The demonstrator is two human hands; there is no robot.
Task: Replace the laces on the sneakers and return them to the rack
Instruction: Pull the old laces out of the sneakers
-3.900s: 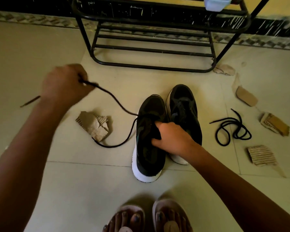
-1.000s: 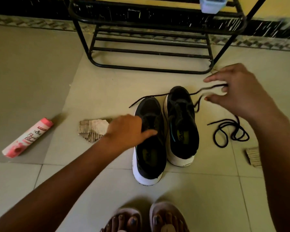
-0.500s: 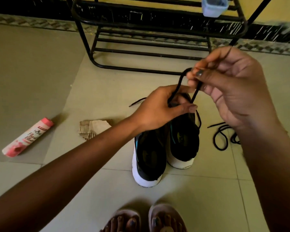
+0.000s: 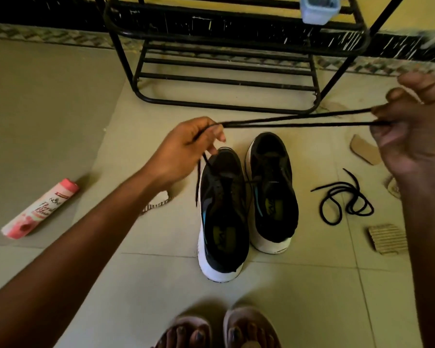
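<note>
Two black sneakers with white soles stand side by side on the tiled floor, the left sneaker nearer me than the right sneaker. A black lace is stretched doubled between my hands above the shoes. My left hand pinches one end of the doubled lace, and loose lace ends hang from it beside the left sneaker. My right hand grips the other end at the right. A second black lace lies coiled on the floor to the right. The black metal rack stands beyond the shoes.
A pink tube lies on the floor at the left. Cardboard scraps lie right of the shoes, another scrap farther back. A pale plastic container sits on the rack. My sandalled feet are at the bottom edge.
My hands, close together over the shoes half a second ago, have pulled apart. The lace now runs taut and doubled between them.
</note>
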